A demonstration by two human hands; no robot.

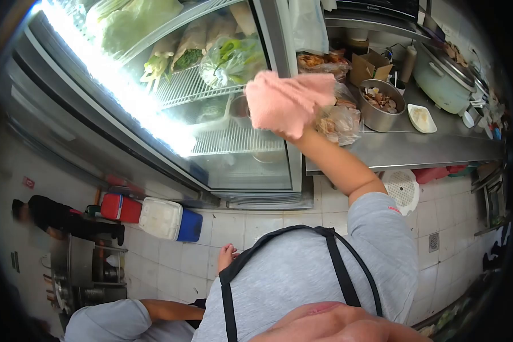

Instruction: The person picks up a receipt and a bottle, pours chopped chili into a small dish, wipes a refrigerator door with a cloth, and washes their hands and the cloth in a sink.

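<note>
A crumpled pink cloth (285, 102) covers most of my right hand (305, 128), which is shut on it at the end of my outstretched arm. In this view the cloth overlaps the right side frame of a glass-fronted fridge (295, 165). Behind the glass, a bag of green vegetables (228, 62) and wrapped leafy bundles (191, 48) lie on wire shelves. Low beside my torso, my left hand (228, 256) shows partly, its fingers loosely bent and apart with nothing in them.
To the right, a steel counter (404, 151) carries a metal pot (382, 108), bagged food (339, 122) and a white dish (422, 118). A red cooler (119, 208) and white-lidded blue cooler (162, 219) stand on the tiles. One person (68, 216) is far left; another's grey sleeve (108, 322) is nearby.
</note>
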